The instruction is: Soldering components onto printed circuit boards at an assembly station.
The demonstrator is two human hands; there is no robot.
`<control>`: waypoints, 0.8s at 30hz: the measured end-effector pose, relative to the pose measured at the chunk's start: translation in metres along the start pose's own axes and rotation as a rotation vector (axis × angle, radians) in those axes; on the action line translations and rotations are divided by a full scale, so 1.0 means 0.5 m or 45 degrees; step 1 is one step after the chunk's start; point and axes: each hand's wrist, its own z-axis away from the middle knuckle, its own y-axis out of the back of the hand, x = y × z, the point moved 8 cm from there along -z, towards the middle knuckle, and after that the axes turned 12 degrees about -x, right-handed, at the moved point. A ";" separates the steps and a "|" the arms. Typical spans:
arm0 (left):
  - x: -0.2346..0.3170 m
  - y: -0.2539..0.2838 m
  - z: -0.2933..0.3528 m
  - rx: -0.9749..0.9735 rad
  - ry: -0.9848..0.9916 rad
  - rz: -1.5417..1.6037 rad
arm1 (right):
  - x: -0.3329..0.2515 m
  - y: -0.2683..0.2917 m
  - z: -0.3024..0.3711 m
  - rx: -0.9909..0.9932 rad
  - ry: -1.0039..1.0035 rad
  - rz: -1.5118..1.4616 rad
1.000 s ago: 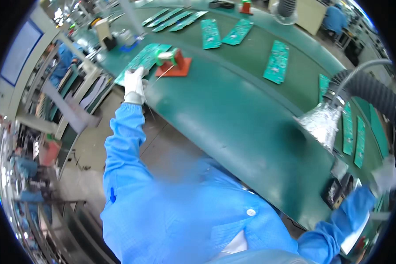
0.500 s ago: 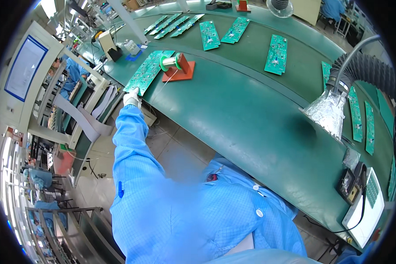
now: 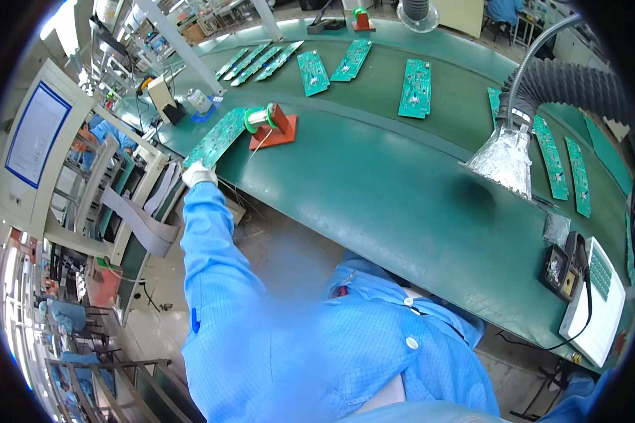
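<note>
My left arm in a blue checked sleeve stretches to the left end of the green bench. My left hand, in a white glove, has its fingers closed on the near end of a green circuit board. Just right of the board's far end is a solder wire spool with green flanges on a red stand. A strand of wire hangs from the spool toward the bench edge. My right hand is out of view.
Several circuit boards lie along the belt behind the bench. A foil-covered extraction hood on a black hose hangs at right. Nearby are a black box and a white device. A small bottle stands at far left.
The view has shifted, so the bench things appear lower and further left. The board's far end has drawn away from behind the spool, with my left hand still at its near end.
</note>
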 end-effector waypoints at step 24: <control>0.090 0.222 0.526 0.297 -1.542 0.997 | 0.044 0.395 0.117 0.370 -0.027 0.294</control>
